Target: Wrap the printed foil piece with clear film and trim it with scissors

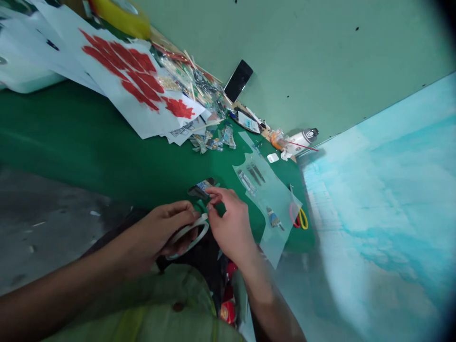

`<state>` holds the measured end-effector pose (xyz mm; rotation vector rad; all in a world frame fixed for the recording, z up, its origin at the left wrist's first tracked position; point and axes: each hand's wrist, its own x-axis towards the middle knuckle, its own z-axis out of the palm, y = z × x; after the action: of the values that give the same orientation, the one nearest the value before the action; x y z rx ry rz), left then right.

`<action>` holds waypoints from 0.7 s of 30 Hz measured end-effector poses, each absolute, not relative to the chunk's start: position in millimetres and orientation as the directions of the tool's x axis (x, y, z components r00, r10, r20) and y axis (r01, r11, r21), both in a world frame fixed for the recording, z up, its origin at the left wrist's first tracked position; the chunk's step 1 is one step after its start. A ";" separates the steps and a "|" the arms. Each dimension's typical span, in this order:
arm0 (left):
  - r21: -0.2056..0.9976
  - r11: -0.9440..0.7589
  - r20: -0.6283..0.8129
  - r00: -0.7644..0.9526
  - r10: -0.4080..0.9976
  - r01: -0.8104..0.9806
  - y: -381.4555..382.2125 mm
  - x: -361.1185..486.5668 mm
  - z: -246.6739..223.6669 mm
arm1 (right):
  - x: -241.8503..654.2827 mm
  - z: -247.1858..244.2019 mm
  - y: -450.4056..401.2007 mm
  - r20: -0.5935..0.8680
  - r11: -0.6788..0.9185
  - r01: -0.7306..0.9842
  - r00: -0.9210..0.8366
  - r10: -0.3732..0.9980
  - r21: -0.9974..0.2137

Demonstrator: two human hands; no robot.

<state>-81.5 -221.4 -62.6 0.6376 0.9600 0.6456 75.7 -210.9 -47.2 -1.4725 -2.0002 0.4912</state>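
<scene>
My left hand (176, 221) is closed around a whitish roll of tape (192, 242), held over the near edge of the green table. Close to it, my right hand (230, 218) has thumb and fingers pinched together at a short strip (202, 205), seemingly the loose end of the tape. Just beyond the right fingertips is a small dark printed cutout (200, 189); whether the fingers touch it cannot be made out. To the right lies a translucent sheet (263, 190) with several small cutouts stuck or laid on it.
Scissors (301, 218) with pink and yellow handles lie at the table's right end. Printed scraps (213, 141) and a red-painted paper (131, 114) are farther back. A phone (239, 80) leans on the wall, beside sticks in plastic and a white bottle (301, 141).
</scene>
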 end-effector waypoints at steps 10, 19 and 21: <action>0.807 0.555 -0.437 0.426 0.792 -0.204 -235.9 -77.9 -61.1 | 74.8 -35.3 -233.1 0.274 0.321 0.812 -0.207 0.939 -0.487; 0.867 0.495 -0.431 0.413 0.802 -0.057 -238.1 -74.7 -54.9 | 74.5 -39.9 -235.9 0.279 0.272 0.792 -0.134 0.951 -0.547; 0.872 0.487 -0.418 0.431 0.800 -0.058 -236.9 -73.7 -57.2 | 75.4 -41.8 -235.5 0.264 0.250 0.746 -0.102 0.959 -0.618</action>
<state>-73.7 -236.9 -57.2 0.9106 0.9817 0.6393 75.4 -235.5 -41.8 -1.5497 -1.9020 0.4397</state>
